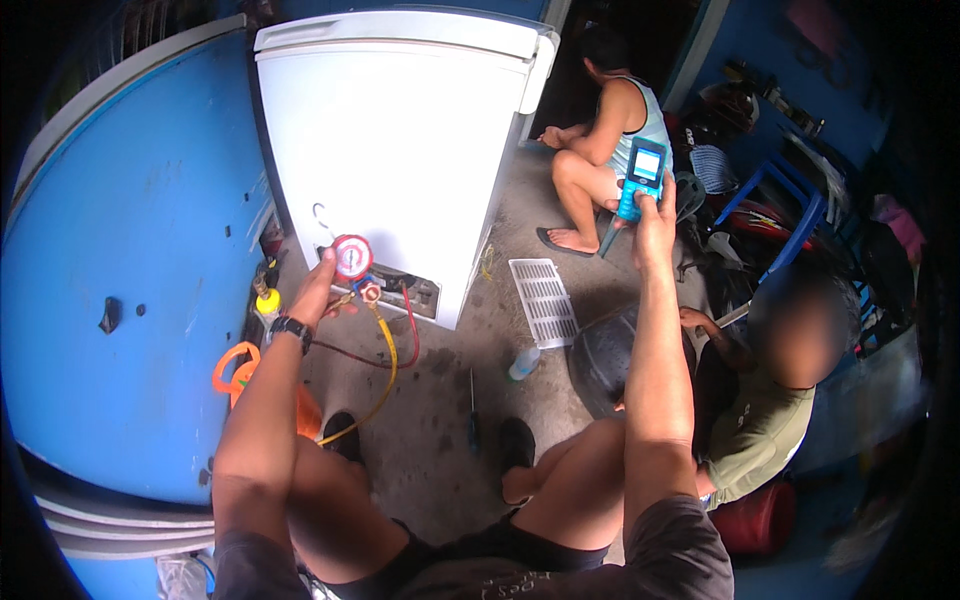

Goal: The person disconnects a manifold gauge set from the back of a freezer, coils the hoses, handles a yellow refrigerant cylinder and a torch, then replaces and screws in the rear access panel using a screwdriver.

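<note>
My left hand (318,294) is closed around a red-rimmed pressure gauge (352,258) with a brass and blue valve body. A yellow hose (389,350) runs from it down toward an orange container (308,412), and a red hose (412,325) loops beside it. Behind the gauge stands a white refrigerator (400,140), its low compartment (415,292) uncovered. Held up on the right, a teal keypad mobile phone (641,180) with a lit screen is in my right hand (653,222), thumb on its keys.
A white slotted panel (545,300), a plastic bottle (523,364) and a screwdriver (473,425) lie on the floor. One person (615,125) sits beyond the phone; another (765,420) is close on my right by a dark rounded object (605,360). A yellow-topped canister (267,298) stands left.
</note>
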Demonstrator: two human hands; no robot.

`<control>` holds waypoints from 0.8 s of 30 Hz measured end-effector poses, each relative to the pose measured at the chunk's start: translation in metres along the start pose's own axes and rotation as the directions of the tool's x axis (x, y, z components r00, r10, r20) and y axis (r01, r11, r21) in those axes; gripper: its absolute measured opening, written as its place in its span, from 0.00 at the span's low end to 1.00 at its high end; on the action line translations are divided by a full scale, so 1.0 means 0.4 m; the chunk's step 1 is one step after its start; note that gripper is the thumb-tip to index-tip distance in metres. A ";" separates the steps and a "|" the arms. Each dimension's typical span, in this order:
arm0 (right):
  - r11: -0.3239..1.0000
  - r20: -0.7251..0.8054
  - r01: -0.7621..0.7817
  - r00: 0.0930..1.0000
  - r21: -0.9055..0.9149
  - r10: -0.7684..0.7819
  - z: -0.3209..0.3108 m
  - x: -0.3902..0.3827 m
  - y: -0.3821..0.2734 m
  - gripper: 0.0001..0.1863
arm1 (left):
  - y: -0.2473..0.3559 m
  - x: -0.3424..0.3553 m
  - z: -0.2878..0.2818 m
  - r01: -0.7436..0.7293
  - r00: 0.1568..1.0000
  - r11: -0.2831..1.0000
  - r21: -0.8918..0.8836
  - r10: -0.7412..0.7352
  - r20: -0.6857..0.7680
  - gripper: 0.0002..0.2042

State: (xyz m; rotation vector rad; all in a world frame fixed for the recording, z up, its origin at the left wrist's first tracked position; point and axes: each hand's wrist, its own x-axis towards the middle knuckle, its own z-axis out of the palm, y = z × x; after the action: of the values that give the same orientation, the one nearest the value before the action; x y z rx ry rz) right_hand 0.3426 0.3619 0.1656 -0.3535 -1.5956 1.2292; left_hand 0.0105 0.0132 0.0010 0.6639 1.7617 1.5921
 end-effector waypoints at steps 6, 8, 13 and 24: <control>0.987 -0.074 -0.115 0.991 -0.109 0.108 -0.002 -0.016 0.113 0.33 | -0.006 0.025 0.024 -0.020 0.999 0.997 0.072 0.017 0.043 0.41; 0.970 -0.134 -0.061 0.990 -0.234 0.030 -0.133 0.004 0.215 0.31 | 0.029 0.044 0.084 -0.044 0.996 0.998 0.048 0.040 0.082 0.42; 0.898 -0.121 -0.388 0.921 -0.209 0.370 -0.103 -0.123 0.311 0.29 | 0.028 0.009 0.036 0.039 0.995 0.999 0.020 -0.041 0.095 0.42; 0.811 -0.031 -0.460 0.875 -0.362 0.483 -0.117 -0.145 0.373 0.29 | 0.047 -0.048 0.008 0.011 0.993 1.000 -0.016 -0.009 0.119 0.42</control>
State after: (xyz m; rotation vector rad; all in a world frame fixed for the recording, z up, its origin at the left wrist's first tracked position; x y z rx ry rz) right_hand 0.3557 0.4086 0.0062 -1.0093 -1.8564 1.3140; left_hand 0.0244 0.0034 0.0223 0.7257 1.6614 1.5266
